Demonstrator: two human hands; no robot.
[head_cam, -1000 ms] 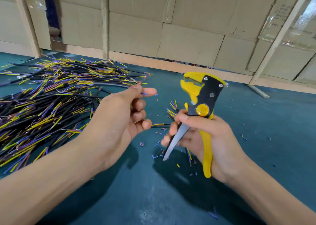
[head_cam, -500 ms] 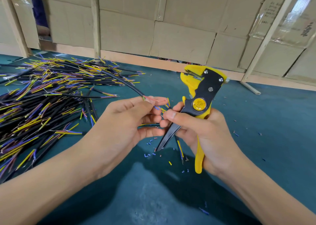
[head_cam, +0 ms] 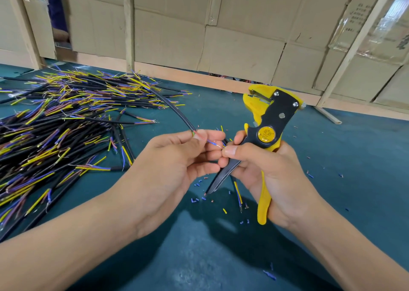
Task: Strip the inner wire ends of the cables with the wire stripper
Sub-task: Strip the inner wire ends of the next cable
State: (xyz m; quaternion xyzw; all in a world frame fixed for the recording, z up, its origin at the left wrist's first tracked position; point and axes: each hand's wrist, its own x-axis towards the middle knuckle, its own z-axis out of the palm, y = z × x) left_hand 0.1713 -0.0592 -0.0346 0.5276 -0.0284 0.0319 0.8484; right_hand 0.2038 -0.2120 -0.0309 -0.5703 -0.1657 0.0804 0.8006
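1. Fingers of the left hand (head_cam: 177,158) pinch a black cable (head_cam: 174,111) beside the cable pile (head_cam: 66,122).
2. The right hand (head_cam: 272,175) grips the yellow wire stripper (head_cam: 269,122) upright, thumb touching the coloured inner wires (head_cam: 213,143) above the teal table (head_cam: 354,162).

Left hand (head_cam: 177,158) pinching black cable (head_cam: 174,109), right hand (head_cam: 274,175) gripping yellow wire stripper (head_cam: 269,122)

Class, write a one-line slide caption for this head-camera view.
Left hand pinches a black cable's coloured inner wires beside the yellow-and-black wire stripper gripped in the right hand.
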